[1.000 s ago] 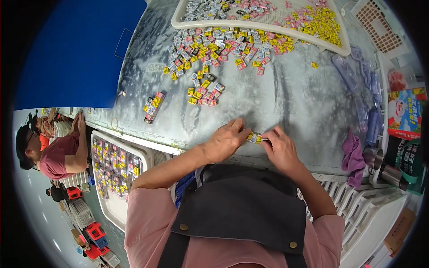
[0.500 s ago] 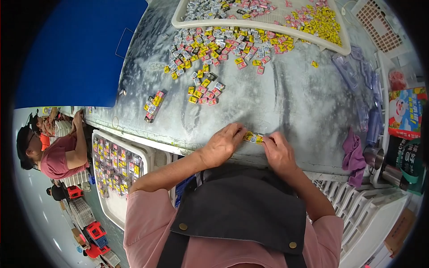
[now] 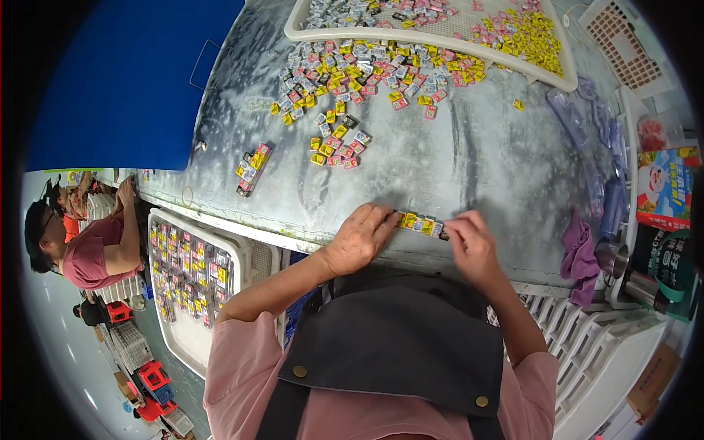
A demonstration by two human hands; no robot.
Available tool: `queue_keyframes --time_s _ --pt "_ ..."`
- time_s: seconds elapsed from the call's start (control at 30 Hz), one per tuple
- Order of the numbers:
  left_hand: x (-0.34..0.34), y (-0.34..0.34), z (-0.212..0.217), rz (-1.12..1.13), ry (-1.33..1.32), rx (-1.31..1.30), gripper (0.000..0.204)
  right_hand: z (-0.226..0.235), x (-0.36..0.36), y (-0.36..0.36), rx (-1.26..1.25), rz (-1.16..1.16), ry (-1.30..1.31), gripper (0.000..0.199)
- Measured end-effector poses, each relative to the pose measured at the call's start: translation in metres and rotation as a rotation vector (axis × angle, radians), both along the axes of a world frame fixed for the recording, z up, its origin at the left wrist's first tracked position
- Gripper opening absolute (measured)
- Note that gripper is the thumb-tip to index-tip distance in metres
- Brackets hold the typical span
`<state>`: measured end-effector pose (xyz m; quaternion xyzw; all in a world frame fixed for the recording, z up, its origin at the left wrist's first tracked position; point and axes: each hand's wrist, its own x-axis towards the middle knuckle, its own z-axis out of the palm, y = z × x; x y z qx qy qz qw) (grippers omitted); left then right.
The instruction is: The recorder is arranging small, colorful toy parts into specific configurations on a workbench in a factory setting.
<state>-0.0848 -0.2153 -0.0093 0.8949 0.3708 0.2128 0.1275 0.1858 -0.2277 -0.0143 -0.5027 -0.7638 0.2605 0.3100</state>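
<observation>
I see my left hand (image 3: pixel 357 243) and right hand (image 3: pixel 471 246) closed on the two ends of a short row of small wrapped pieces (image 3: pixel 419 224), yellow, pink and grey, lying on the pale, scuffed surface (image 3: pixel 469 161) at its near edge. The row spans the gap between the two grips; its long axis runs left to right, dipping slightly toward the right grip. I judge the pieces light, stiff enough singly, but loose as a line, with slick wrappers, so the row will likely buckle unless pressed inward from both ends. The end faces look like the place to hold. Beyond the left grip lie a loose cluster of the same pieces (image 3: pixel 336 147) and a second short row (image 3: pixel 251 169); farther off, a white tray (image 3: pixel 440 40).
</observation>
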Motion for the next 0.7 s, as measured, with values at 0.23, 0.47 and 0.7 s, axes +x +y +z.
queue_keyframes --time_s 0.23,0.47,0.7 --pt "0.000 0.000 -0.007 -0.003 0.057 0.034 0.049 0.002 -0.002 -0.003 0.124 0.043 -0.076 0.023" --pt "0.006 0.000 -0.005 -0.029 0.057 0.073 0.055 0.006 -0.006 -0.005 0.241 0.082 -0.259 0.034" --pt "0.004 -0.003 -0.011 -0.009 0.006 0.039 0.058 0.010 -0.038 0.002 0.250 0.174 -0.250 0.042"
